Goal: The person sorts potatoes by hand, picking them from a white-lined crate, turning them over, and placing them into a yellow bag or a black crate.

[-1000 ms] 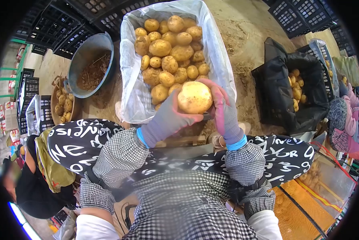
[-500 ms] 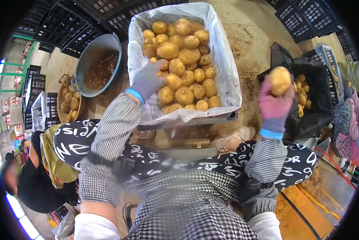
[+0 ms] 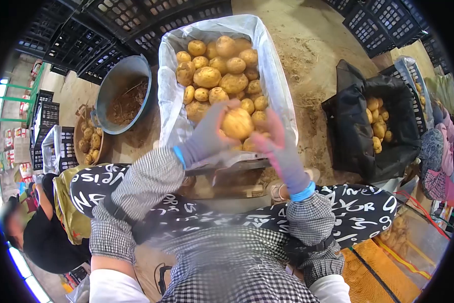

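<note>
My left hand (image 3: 206, 134), in a grey glove, grips a yellow potato (image 3: 237, 123) just above the near end of a white-lined crate (image 3: 277, 76) filled with several potatoes. Beside the potato on its right is my right hand (image 3: 280, 149), in a pink and grey glove, with the fingers spread and touching or nearly touching it. Both forearms wear checked sleeves.
A black-lined crate (image 3: 350, 126) with several potatoes sits to the right. A grey metal tub (image 3: 116, 81) holding dirt and straw stands left, beside a basket of potatoes (image 3: 88, 136). Black plastic crates (image 3: 136, 20) stack behind. Another person (image 3: 40, 222) crouches lower left.
The right hand no longer holds the earlier potato, which it had carried towards the black-lined crate; it has come back to the middle. The left hand has lifted a new potato from the white-lined crate.
</note>
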Demonstrator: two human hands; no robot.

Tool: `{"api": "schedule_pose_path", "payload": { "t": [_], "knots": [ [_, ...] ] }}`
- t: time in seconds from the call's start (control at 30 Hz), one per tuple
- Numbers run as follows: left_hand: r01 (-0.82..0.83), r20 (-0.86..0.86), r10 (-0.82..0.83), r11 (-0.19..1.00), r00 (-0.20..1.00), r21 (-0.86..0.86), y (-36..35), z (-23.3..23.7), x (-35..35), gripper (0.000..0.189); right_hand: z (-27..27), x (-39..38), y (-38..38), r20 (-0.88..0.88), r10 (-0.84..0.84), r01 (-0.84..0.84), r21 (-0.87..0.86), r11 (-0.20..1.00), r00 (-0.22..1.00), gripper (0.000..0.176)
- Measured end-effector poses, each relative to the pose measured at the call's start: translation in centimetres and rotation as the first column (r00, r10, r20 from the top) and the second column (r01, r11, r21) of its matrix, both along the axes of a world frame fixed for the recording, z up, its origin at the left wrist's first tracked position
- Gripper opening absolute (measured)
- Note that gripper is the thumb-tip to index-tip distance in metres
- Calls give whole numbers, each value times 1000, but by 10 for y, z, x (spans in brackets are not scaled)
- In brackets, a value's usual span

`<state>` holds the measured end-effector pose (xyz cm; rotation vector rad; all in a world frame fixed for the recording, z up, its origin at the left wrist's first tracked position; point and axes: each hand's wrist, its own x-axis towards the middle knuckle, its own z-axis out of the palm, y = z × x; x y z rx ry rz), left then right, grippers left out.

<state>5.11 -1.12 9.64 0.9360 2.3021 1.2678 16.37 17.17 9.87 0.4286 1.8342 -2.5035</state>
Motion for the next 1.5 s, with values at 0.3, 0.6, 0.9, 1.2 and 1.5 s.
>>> {"api": "schedule_pose_path", "payload": {
  "t": [0.3, 0.6, 0.9, 1.2, 1.5],
  "knots": [
    [-175, 675, 25, 972, 737, 156, -12, 54, 37, 68, 27, 2, -18, -120, 92, -100, -69, 993, 988, 73],
    [-96, 110, 72, 967, 991, 236, -2, 37, 41, 66, 0, 5, -20, -284, 68, 78, 473, 877, 956, 74],
    [-252, 674, -113, 872, 730, 420, -11, 37, 37, 64, -14, 10, -28, -380, 33, 189, 530, 827, 924, 63],
    [18, 122, -70, 923, 990, 384, -7, 47, 42, 45, -7, 8, -23, -313, -128, 169, 107, 980, 941, 77],
    [-94, 239, -48, 831, 970, 548, -2, 47, 46, 62, -14, 5, -14, -528, 6, 279, 459, 843, 849, 71]
  ]
}}
